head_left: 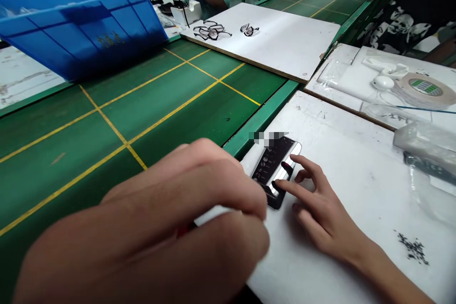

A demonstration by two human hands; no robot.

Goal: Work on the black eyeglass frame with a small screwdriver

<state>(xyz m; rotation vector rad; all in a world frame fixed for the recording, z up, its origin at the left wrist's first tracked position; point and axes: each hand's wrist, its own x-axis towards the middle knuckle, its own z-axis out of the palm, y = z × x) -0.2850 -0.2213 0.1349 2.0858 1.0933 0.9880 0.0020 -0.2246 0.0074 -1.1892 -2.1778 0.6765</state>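
My left hand (149,218) is large and close to the camera at the lower left. Its fingers are curled and pressed together; a bit of red and black shows behind them, but I cannot make out what it is. Lower right of centre, my right hand (324,209) has its fingers apart. Two of its fingertips are at the lit screen of a smartphone (263,164) lying on the white tabletop (356,161). A pixelated patch covers the phone's upper edge, and my left fingertips come close to its lower left in the picture.
Small black pieces (413,249) lie scattered at right, near plastic bags (431,152) and a tape roll (425,89). Beyond the green conveyor belt (171,99) are a blue bin (81,23) and eyeglass frames (212,32) on a white board (270,42). Other people are at work behind.
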